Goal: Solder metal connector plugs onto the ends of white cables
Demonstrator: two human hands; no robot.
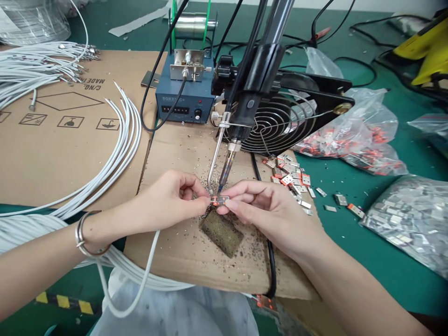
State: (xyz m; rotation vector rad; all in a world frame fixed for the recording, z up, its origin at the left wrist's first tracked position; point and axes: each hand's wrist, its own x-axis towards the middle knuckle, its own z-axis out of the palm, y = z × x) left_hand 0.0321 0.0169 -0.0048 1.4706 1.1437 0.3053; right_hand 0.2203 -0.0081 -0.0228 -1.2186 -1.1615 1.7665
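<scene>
Under the tip of a mounted soldering iron (227, 168), my right hand (261, 203) pinches a small metal and orange connector (221, 200). My left hand (182, 198) meets it from the left, thumb and finger pressed together on the end of a white cable (151, 254), which hangs below the palm. The thin solder feed tube (214, 161) ends just above the connector. Beneath the fingers a brown sponge (222, 232) lies on the cardboard (168, 261), among scattered solder bits. The exact joint between wire and connector is too small to tell.
A blue solder feeder (185, 100) with a solder spool (191, 25) stands behind, beside a black fan (280, 116). Loose connectors (294, 179) and bags of parts (413, 219) lie right. White cables (119, 154) spread left; a black cord (271, 266) crosses the cardboard.
</scene>
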